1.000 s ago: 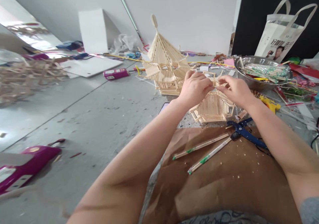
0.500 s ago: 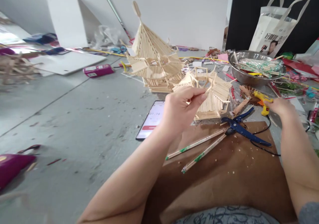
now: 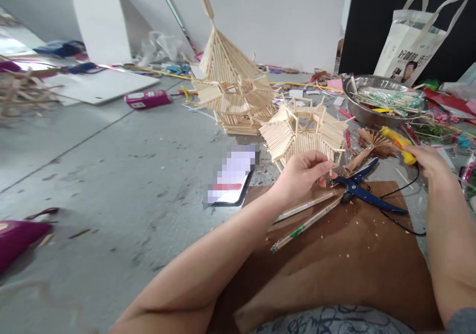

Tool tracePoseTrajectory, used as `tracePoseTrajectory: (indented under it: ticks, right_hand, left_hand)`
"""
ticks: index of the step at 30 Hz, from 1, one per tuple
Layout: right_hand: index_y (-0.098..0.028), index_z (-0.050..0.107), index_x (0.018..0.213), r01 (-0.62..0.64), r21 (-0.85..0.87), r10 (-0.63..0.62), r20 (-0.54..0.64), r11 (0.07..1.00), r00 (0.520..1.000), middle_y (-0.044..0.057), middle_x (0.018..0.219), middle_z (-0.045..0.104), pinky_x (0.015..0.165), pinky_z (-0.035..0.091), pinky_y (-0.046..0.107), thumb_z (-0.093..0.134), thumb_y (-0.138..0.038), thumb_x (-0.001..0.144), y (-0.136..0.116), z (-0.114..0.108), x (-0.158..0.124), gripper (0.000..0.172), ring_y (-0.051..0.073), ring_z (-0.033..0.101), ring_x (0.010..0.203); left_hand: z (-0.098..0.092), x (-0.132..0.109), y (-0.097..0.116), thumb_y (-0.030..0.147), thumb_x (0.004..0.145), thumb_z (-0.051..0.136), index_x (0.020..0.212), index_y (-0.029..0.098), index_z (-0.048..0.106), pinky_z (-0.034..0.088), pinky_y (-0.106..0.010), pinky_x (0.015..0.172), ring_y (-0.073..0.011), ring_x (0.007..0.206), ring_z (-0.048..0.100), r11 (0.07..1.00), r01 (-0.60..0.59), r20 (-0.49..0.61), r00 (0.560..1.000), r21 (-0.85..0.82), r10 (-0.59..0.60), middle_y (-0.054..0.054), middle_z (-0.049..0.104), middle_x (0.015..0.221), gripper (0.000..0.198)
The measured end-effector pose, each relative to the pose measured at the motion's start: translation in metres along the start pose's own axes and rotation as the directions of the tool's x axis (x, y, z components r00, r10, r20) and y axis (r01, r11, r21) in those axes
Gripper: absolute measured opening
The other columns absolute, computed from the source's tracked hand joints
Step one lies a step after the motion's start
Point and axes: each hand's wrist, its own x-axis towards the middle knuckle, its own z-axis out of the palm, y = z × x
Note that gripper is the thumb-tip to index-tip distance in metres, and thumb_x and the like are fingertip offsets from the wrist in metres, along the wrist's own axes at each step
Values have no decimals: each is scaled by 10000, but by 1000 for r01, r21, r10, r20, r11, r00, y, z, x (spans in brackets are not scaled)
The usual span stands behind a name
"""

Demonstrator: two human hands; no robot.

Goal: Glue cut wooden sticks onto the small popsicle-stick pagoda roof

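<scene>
My left hand (image 3: 307, 175) is closed in a pinch at the front of a wooden-stick roof tier (image 3: 290, 140). A tiny bit of a short wooden stick (image 3: 330, 171) shows at its fingertips. My right hand (image 3: 427, 160) grips a yellow glue gun (image 3: 397, 143), whose cord runs down over the brown board (image 3: 353, 274). Blue-handled cutters (image 3: 359, 190) lie open on that board, beside bundled sticks (image 3: 305, 225) with green-marked wrapping. Behind the tier, to the left, stands a taller pagoda of sticks (image 3: 230, 96) with a pointed roof.
A phone (image 3: 232, 175) lies left of the board. At the back right are a steel bowl (image 3: 372, 118) of wrapped sticks and a white bag (image 3: 409, 46). A brown paper fan (image 3: 374, 143) lies near the glue gun. Purple packs (image 3: 147, 99) rest on the grey floor.
My left hand has moved down and right, from the tier's upper part to its lower front. My right hand has lifted the glue gun and drawn it slightly right.
</scene>
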Motion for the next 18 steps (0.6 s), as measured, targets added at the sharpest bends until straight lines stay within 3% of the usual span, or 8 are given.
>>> tracePoseTrajectory:
  ticks: [2, 4, 6, 8, 13, 18]
  right_hand:
    - [-286, 472, 559, -124, 226, 117, 47, 966, 992, 77, 597, 576, 524, 431, 312, 526, -419, 695, -13, -4, -3, 198, 133, 563, 512]
    - [-264, 519, 604, -233, 548, 223, 87, 803, 971, 18, 573, 518, 531, 427, 305, 632, -315, 613, -28, -9, -8, 125, 101, 511, 488]
    - [-232, 553, 673, -151, 763, 157, 66, 628, 985, -33, 562, 470, 484, 406, 281, 671, -212, 539, -45, -12, -16, 180, 77, 460, 461]
    - [-196, 559, 703, -16, 847, -16, 29, 532, 999, -48, 561, 469, 403, 340, 253, 676, -204, 518, -63, -14, -27, 220, 69, 424, 424]
    - [-146, 636, 767, 107, 815, -252, 48, 569, 967, 27, 735, 631, 394, 309, 249, 637, -178, 617, -102, -12, -65, 153, 64, 454, 418]
    - [-184, 657, 764, 173, 770, -341, 61, 614, 938, 29, 808, 687, 443, 410, 260, 625, -142, 655, -116, -5, -85, 122, 80, 512, 449]
  left_hand:
    - [0, 1, -2, 284, 746, 621, 660, 156, 552, 404, -161, 453, -30, 445, 497, 1000, 14, -6, 1000, 5, -13, 8, 635, 633, 169]
    - [1, 1, -3, 293, 739, 627, 668, 155, 561, 404, -162, 445, -31, 436, 497, 999, 18, -19, 1000, 27, -18, 6, 634, 632, 169]
    - [0, 2, -5, 303, 729, 634, 678, 155, 580, 397, -161, 434, -35, 430, 496, 996, 10, -46, 999, 90, -5, 12, 620, 614, 166]
    - [0, 1, -6, 314, 713, 643, 685, 157, 605, 379, -160, 419, -43, 425, 494, 982, -18, -88, 996, 187, 34, 32, 574, 545, 164]
    - [1, 0, -6, 288, 717, 634, 662, 162, 643, 365, -162, 441, -45, 475, 480, 896, -189, -152, 951, 402, 269, 25, 594, 575, 138]
    - [0, 0, -6, 256, 741, 610, 669, 160, 665, 396, -169, 495, -60, 549, 523, 850, -263, -157, 916, 457, 368, 1, 650, 650, 131]
